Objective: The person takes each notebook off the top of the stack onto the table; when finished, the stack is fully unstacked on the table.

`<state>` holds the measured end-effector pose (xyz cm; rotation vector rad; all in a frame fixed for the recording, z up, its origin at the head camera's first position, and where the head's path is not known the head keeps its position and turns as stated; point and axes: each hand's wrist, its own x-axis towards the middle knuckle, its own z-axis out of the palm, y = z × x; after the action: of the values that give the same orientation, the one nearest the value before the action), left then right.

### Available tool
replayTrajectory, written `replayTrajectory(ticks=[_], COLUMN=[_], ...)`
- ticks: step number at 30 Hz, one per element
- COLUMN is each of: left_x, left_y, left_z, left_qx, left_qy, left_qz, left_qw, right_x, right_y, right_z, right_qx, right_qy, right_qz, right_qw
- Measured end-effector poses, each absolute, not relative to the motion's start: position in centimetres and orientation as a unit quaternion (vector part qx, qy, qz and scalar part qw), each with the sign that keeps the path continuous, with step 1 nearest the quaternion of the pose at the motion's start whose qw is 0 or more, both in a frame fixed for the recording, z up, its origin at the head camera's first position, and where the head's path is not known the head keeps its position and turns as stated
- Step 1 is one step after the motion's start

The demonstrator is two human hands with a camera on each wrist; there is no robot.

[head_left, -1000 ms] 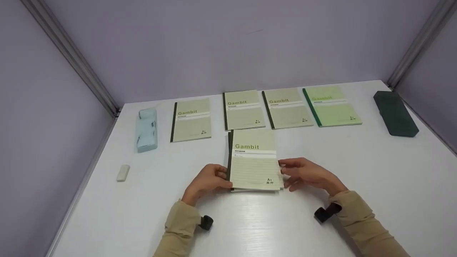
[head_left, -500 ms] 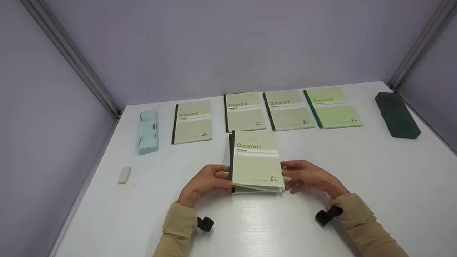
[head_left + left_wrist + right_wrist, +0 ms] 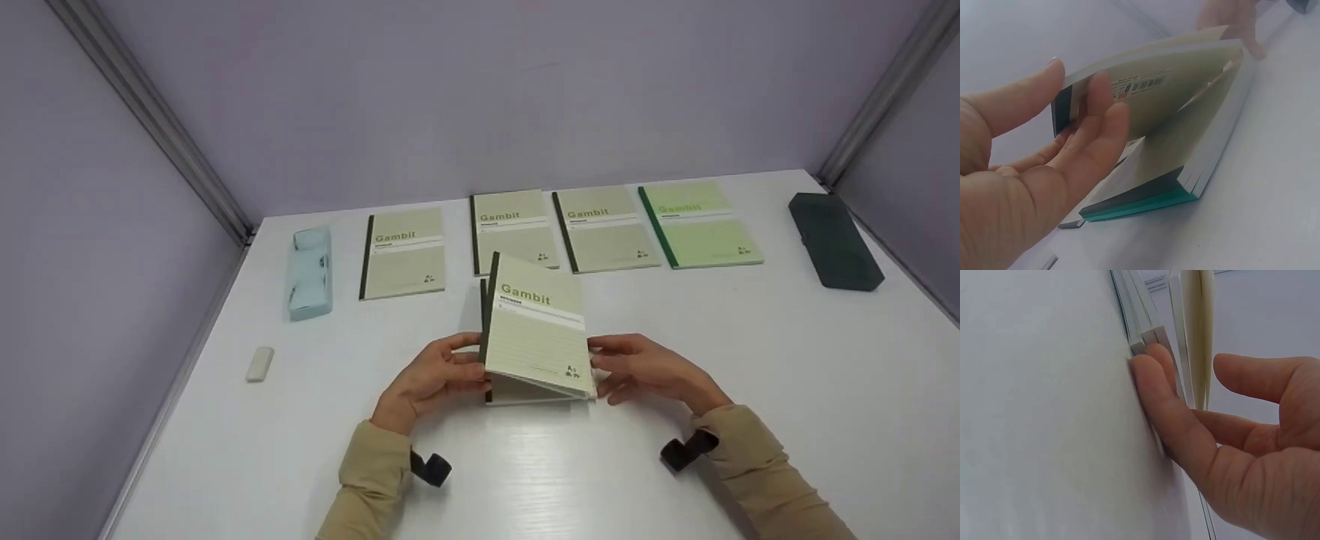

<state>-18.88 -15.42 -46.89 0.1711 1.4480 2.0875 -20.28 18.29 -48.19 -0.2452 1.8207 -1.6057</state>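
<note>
My left hand (image 3: pixel 429 381) pinches the dark spine edge of a pale green Gambit notebook (image 3: pixel 536 330) between thumb and fingers. That notebook is tilted, its left side raised and its right edge low. Beneath it lies a small stack of notebooks (image 3: pixel 517 391); the left wrist view shows dark and teal spines (image 3: pixel 1140 203) there and a barcode (image 3: pixel 1145 84) on the raised notebook's back. My right hand (image 3: pixel 652 369) is at the stack's right edge, its fingers touching the page edges. In the right wrist view its thumb (image 3: pixel 1252 377) stands apart from the notebooks.
Behind the stack, several Gambit notebooks lie in a row, including an olive one (image 3: pixel 403 255) and a bright green one (image 3: pixel 701 225). At left are a light blue pencil case (image 3: pixel 310 274) and a white eraser (image 3: pixel 259 364). A dark green case (image 3: pixel 836 240) lies far right.
My left hand has lifted the left side of the top notebook off the stack, so the gap under it has widened. The right hand has stayed at the right edge.
</note>
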Motion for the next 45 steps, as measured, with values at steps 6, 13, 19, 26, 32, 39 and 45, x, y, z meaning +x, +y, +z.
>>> replayTrajectory(ticks=[6,13,19,26,32,39,45], left_x=[-18.7,-18.6,-17.9,-16.7,-14.8,-12.7,-11.8], left_y=[-15.7,-16.4,-19.1,-22.7,-25.8,-28.6,-29.8], left_z=[-46.3,-45.2,-44.1,-43.6,-43.9,-45.3,-46.8], left_qx=[0.062,0.069,0.061,0.045,0.022,-0.01,-0.044], left_qy=[0.525,0.525,0.525,0.541,0.544,0.545,0.559], left_qz=[0.802,0.813,0.823,0.82,0.822,0.819,0.804], left_qw=[0.279,0.242,0.21,0.183,0.166,0.18,0.198], right_x=[-20.3,-20.4,-20.4,-20.4,-20.4,-20.4,-20.2], right_y=[18.1,18.7,18.7,18.8,18.6,18.4,18.3], right_z=[-48.5,-48.3,-48.1,-48.2,-48.2,-48.3,-48.3], right_qx=[-0.094,-0.088,-0.076,-0.066,-0.062,-0.056,-0.059], right_qy=[0.704,0.719,0.71,0.704,0.704,0.707,0.702], right_qz=[-0.615,-0.603,-0.611,-0.617,-0.618,-0.616,-0.622], right_qw=[0.343,0.335,0.341,0.347,0.344,0.343,0.344])
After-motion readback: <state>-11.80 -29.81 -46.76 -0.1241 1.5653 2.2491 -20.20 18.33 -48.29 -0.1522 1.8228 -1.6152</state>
